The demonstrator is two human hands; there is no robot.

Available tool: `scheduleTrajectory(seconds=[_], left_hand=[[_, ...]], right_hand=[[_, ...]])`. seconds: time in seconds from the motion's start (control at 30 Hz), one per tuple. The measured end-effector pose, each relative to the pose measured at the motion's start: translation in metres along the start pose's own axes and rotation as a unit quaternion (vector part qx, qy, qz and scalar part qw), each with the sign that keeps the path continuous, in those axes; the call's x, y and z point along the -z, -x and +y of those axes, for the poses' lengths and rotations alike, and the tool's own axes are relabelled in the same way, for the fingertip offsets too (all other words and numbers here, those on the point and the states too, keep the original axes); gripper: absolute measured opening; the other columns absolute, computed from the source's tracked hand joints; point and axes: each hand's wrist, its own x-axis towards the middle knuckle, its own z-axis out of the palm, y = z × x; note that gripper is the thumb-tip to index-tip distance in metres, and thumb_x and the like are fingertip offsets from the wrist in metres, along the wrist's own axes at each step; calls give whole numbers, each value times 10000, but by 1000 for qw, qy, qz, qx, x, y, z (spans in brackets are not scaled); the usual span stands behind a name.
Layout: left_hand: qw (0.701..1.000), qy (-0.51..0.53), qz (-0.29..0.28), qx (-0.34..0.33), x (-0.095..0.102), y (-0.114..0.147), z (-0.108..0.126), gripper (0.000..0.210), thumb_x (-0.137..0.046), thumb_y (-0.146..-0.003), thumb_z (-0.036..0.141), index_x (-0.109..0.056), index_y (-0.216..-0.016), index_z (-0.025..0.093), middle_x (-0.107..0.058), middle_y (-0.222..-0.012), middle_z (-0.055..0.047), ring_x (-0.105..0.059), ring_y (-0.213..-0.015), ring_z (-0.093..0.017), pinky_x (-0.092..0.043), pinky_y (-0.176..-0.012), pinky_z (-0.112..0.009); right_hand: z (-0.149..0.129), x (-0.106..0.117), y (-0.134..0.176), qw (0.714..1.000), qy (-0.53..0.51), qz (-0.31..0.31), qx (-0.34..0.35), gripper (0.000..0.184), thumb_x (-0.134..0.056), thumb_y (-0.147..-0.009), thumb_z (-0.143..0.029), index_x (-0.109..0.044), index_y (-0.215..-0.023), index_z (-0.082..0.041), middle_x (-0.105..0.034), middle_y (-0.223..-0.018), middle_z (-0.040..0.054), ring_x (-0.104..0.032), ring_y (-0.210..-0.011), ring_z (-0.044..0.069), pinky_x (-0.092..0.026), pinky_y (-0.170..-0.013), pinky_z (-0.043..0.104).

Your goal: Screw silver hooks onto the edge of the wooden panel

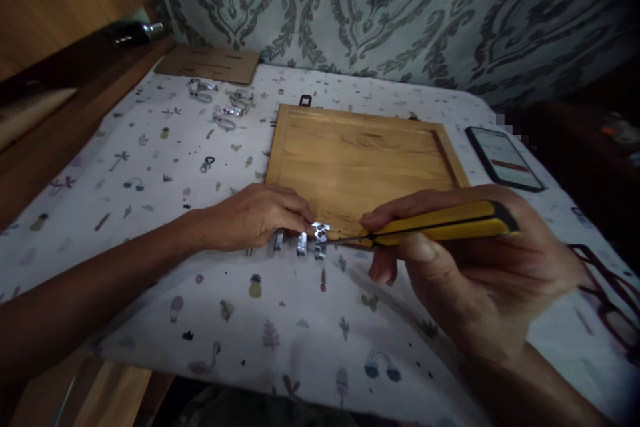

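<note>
A wooden board with a raised frame (360, 147) lies flat on the cloth-covered table. Along its near edge sit several shiny metal hooks (302, 244). My left hand (260, 213) rests at that edge, its fingers closed and pressed against the rightmost metal hook (320, 232). In my right hand (465, 280) is a yellow and black screwdriver (445, 223), gripped by the handle and pointing left. Its thin shaft reaches the same hook; whether the tip sits in a screw is too small to tell.
More metal hooks (225, 113) lie in a loose group at the back left, near a slotted cardboard piece (210, 65). A phone (507, 160) lies right of the board. Dark-framed glasses (607, 290) are at the right edge. A patterned wall (310, 13) stands behind the table.
</note>
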Motion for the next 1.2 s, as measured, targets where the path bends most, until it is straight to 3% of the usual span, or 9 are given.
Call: scheduleTrajectory(seconds=[0.43, 1.07, 1.2], left_hand=[[1000, -4, -6, 0, 1, -1, 0, 313, -489, -987, 48, -756, -1077, 186, -761, -1135, -92, -713, -1033, -174, -568, -867, -291], [1000, 0, -6, 0, 1, -1, 0, 277, -519, -984, 65, -759, -1061, 179, -759, -1131, -87, -708, -1031, -182, -562, -871, -298], [1000, 9, -5, 1, 1, -1, 1, 251, -521, -1012, 128, -766, -1051, 165, -758, -1130, -105, -710, -1014, -178, -566, -859, -292]], right_hand=[[-4, -1, 0, 997, 68, -29, -10, 105, -750, -881, -191, -727, -973, -236, -730, -901, 26, -654, -478, 104, -533, -382, 235], [-3, -1, 0, 996, 70, -53, -9, 109, -744, -881, -167, -717, -968, -226, -729, -907, 22, -665, -499, 101, -555, -406, 219], [-2, -3, 1, 999, 43, 0, -8, 70, -726, -911, -222, -702, -975, -212, -751, -892, 34, -645, -477, 108, -541, -399, 250]])
